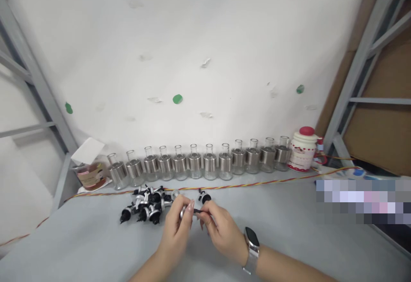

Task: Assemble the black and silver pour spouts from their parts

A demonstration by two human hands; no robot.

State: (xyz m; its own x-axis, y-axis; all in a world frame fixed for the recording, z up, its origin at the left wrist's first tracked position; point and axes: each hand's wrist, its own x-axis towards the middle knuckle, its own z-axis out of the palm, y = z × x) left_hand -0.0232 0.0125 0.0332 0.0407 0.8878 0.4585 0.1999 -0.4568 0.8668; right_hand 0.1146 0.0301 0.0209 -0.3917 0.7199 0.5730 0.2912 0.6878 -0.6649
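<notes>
My left hand (178, 224) is closed around the silver, round end of a bottle stopper (197, 211). From the other side, my right hand (223, 228) pinches the black narrow end between thumb and fingers. Much of this stopper is hidden by the fingers. Just beyond my right hand lies a single black and silver stopper (204, 197). To the left of my left hand, a heap of similar stoppers (148, 207) is spread on the grey table (96, 239). Behind both hands, glass bottles with metal sleeves (194, 162) stand upright in a row, their necks uncovered.
A red and yellow twisted wire (250, 185) runs across the table in front of the bottles. A cream jar with a red lid (302, 151) stands at the row's right end, a brown-filled container (92, 177) at its left. Metal frames (349, 80) rise at both sides.
</notes>
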